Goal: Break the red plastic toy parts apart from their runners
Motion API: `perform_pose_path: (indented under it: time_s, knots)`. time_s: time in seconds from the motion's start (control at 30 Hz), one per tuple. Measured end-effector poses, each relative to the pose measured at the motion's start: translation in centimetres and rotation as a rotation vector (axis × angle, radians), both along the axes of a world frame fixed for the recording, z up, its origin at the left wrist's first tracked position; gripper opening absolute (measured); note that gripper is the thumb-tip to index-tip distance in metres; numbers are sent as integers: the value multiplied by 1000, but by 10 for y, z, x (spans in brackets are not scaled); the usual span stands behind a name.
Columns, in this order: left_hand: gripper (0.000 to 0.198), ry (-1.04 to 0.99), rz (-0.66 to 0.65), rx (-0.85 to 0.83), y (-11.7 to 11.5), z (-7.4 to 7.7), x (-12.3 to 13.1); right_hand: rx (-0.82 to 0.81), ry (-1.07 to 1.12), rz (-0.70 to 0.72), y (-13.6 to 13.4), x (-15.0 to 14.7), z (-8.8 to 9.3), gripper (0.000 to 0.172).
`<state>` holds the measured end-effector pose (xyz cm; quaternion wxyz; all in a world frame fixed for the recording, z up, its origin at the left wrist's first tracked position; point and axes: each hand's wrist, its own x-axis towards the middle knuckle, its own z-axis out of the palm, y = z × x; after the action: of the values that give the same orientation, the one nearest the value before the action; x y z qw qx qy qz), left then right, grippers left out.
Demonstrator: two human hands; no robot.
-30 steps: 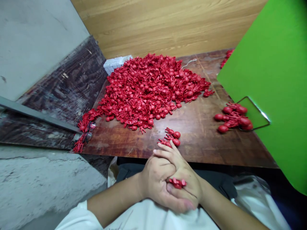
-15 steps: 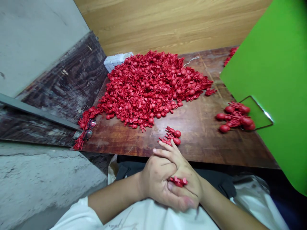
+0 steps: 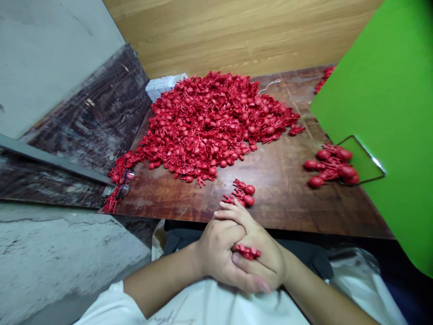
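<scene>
While the left hand (image 3: 216, 255) and right hand (image 3: 262, 259) rest clasped together at the near edge of the counter (image 3: 287, 201), both are closed, neither open nor released; the right hand lies over the left, its fingers (image 3: 233, 211) reaching towards the far side of the left hand; one moulded red plastic part (image 3: 248, 252) sits pinched between the hands, just above the left thumb (image 3: 236, 258); a small group of red parts (image 3: 241, 194) lies on the counter just beyond the fingertips, not touching them; a large red heap of like parts (image 3: 213, 126) occupies the far middle of the counter; a second group of bulb-ended red parts (image 3: 329, 167) lies on the right, against a green board (image 3: 382, 90) with a thin wire loop (image 3: 363, 160) on it; a pair of glasses (image 3: 123, 185) lies at the left edge among a few red parts; a white stack (image 3: 161, 88) stands behind the heap; a white cord (image 3: 269, 85) lies beside it; a wood-grain panel (image 3: 237, 34) closes the far side.
</scene>
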<state>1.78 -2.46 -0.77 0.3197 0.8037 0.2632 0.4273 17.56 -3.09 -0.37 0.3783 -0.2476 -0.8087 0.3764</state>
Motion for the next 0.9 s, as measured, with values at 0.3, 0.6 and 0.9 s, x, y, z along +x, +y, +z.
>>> perform_pose_path:
  time_s: [0.3, 0.6, 0.9]
  knots:
    - [71, 101, -56, -274, 5, -4, -14, -207, 105, 192, 13, -4, 14, 77]
    - [32, 174, -60, -455, -2, 23, -11, -100, -11, 11, 7, 3, -1, 60]
    - [15, 134, -108, -642, -16, 33, -14, 90, 32, 24, 6, 2, 3, 60]
